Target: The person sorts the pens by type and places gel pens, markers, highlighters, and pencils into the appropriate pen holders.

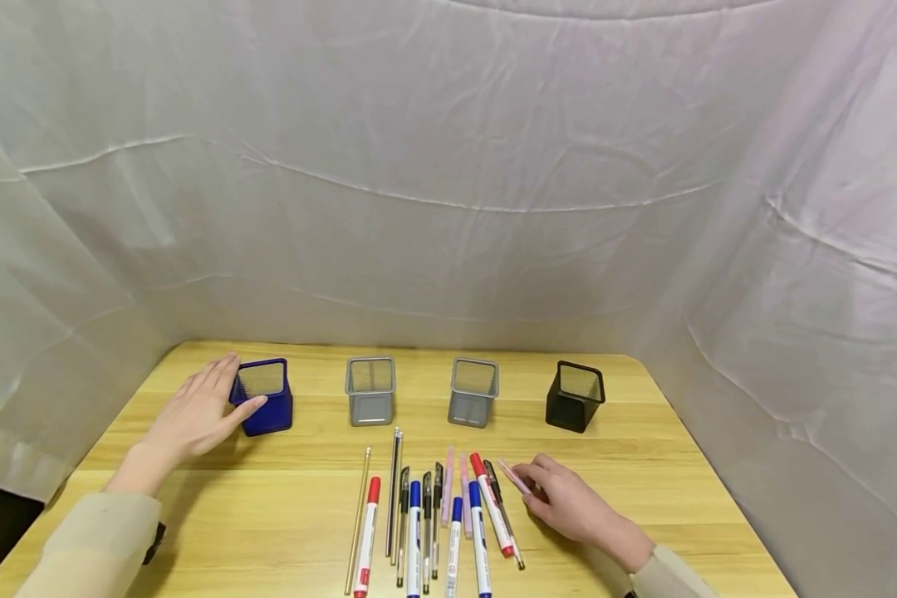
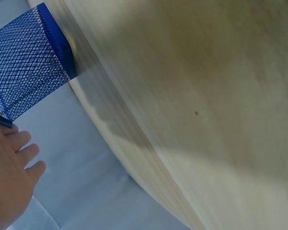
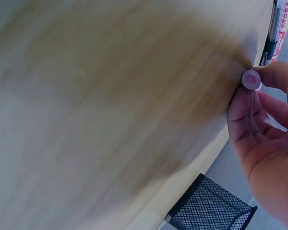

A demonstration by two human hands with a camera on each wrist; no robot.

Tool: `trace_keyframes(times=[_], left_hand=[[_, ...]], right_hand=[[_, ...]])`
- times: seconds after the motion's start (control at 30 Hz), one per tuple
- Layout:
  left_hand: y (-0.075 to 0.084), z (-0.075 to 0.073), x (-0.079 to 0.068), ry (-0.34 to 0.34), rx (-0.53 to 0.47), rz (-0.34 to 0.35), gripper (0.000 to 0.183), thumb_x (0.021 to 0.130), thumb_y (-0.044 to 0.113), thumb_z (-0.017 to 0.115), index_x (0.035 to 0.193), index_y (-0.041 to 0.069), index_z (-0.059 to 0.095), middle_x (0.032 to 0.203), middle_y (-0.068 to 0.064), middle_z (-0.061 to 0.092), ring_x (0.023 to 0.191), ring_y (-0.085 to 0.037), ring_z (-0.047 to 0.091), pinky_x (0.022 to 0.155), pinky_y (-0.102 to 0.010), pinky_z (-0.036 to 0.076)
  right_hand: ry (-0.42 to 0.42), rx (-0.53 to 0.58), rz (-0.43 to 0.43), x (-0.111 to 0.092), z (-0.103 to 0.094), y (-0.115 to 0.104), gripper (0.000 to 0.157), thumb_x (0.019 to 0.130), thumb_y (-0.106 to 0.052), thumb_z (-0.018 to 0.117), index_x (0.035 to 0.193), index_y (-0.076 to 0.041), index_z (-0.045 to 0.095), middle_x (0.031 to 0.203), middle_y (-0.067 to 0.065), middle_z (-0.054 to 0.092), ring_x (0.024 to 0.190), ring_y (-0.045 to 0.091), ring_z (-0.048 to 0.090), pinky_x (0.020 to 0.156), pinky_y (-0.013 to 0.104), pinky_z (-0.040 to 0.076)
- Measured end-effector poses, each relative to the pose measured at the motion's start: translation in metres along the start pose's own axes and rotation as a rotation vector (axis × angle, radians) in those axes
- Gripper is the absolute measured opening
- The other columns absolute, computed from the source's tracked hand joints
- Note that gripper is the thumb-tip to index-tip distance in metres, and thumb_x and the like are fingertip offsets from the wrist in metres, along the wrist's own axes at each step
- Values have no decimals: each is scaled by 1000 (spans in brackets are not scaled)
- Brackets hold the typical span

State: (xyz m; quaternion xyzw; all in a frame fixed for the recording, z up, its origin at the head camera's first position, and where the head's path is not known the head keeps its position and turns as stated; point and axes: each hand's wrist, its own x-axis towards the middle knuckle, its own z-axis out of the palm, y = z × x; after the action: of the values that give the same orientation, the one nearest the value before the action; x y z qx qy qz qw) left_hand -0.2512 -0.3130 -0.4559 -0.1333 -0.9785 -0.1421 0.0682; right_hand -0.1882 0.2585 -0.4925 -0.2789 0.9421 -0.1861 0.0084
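A: Largest item?
B: Table (image 1: pixel 284 515); near edge cut off in head view.
A: Hands?
B: Left hand (image 1: pixel 198 411): fingers spread wide at the blue cup (image 1: pixel 277 413), thumb over its near side; the hand is partly cut off in left wrist view. Right hand (image 1: pixel 568 502): thumb and fingers pinch a pink pen (image 1: pixel 512 475).
A: Containers?
B: Four upright mesh cups in a row: blue, two gray cups (image 1: pixel 372 407), black cup (image 1: pixel 568 411). Inner mesh shows through the rims; floors hard to make out.
A: Smaller items?
B: Markers (image 1: pixel 414 531), some reaching the frame's lower edge. Held pen: right of them, seen end-on in right wrist view; table contact, cannot tell.
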Motion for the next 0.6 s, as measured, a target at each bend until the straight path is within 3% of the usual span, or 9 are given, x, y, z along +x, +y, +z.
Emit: trace_keyframes(times=[0.3,0.6], left_hand=[[0,2,0,1,14,10,93,107,58,44,158,-16,17,164,-38,17,150,-58,19,120,-71,18],[-2,2,1,6,38,19,92,108,57,43,157,-17,20,164,-38,18,150,-57,20,121,-71,18]], right_hand=[[8,19,-4,-1,-4,-1,36,95,-6,72,130,-2,68,96,-7,57,79,2,51,66,21,51],[99,95,-43,6,-13,-8,41,90,-1,74,130,-1,68,98,-6,61,78,-1,55,64,19,55]])
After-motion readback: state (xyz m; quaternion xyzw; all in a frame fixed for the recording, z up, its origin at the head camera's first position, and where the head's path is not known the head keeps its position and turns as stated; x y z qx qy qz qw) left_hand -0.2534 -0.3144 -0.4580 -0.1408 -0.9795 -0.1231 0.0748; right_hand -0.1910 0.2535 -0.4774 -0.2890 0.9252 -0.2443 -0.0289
